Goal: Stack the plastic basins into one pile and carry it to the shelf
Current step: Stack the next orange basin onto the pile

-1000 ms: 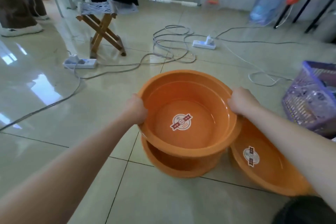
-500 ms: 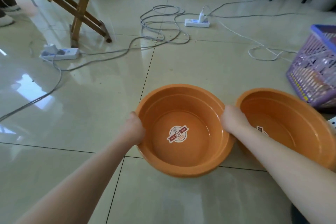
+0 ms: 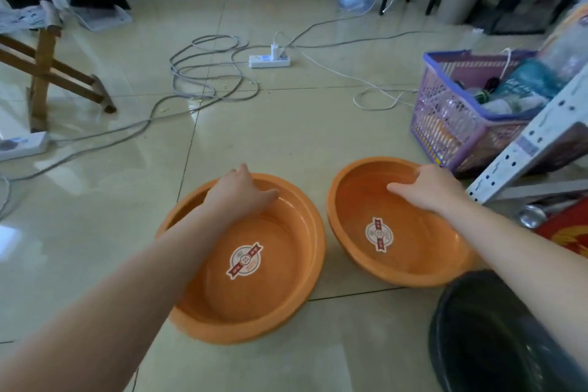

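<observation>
Two orange plastic basins stand side by side on the tiled floor, each with a round sticker inside. My left hand point(image 3: 238, 192) lies over the far rim of the left basin point(image 3: 254, 305), thumb inside and fingers outside. On the right basin point(image 3: 397, 261) my right hand point(image 3: 429, 188) grips the far rim in the same way. The two basins stand almost rim to rim. Whether another basin sits nested under the left one cannot be told from here.
A purple basket point(image 3: 451, 134) full of things and a white slotted shelf upright point(image 3: 525, 146) stand right of the basins. A black bin point(image 3: 496, 337) is at bottom right. Cables point(image 3: 203, 73) and power strips point(image 3: 269, 60) cross the floor ahead. A wooden stool point(image 3: 41, 73) stands at left.
The basin I held by its sides went down into another on the floor. My left hand then moved to its far rim and my right hand crossed to the right basin's far rim.
</observation>
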Demonstrator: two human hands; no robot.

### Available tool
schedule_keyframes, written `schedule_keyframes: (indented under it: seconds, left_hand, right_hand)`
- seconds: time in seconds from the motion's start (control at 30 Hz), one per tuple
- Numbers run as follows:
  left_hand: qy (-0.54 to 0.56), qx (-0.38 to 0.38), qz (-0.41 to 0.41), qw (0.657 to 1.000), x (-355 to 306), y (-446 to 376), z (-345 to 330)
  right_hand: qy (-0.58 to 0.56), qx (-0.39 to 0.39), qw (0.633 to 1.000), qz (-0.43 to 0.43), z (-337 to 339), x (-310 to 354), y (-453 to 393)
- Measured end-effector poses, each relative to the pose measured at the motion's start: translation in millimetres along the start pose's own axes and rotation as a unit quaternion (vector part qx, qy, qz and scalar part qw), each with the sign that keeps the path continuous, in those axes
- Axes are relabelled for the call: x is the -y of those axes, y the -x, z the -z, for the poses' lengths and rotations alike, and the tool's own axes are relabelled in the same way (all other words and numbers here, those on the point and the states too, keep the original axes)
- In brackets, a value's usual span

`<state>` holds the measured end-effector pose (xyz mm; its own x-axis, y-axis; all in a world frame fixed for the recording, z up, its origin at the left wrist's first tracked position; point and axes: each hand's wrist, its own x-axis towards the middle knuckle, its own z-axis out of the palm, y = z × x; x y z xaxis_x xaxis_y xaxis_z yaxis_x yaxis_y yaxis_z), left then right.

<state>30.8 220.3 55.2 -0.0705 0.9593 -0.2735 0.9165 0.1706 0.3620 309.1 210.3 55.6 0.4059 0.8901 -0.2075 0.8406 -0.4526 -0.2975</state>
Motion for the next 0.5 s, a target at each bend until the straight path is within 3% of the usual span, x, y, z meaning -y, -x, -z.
schedule_keyframes:
  seconds: [0.13, 0.23, 0.5]
  left_hand:
    - [-0.006, 0.042, -0.051, 0.998, -88, -8, -26]
    - [-0.017, 0.066, -0.059, 0.996, -125, -12, -56]
    - [-0.099, 0.112, -0.061, 0.987, -136, -29, -123]
  right_hand:
    - [0.012, 0.014, 0.997, -0.078, 42, -75, -10]
    - [-0.014, 0.021, 0.996, -0.087, 40, -123, -20]
    - [-0.023, 0.076, 0.990, -0.120, -15, -154, -24]
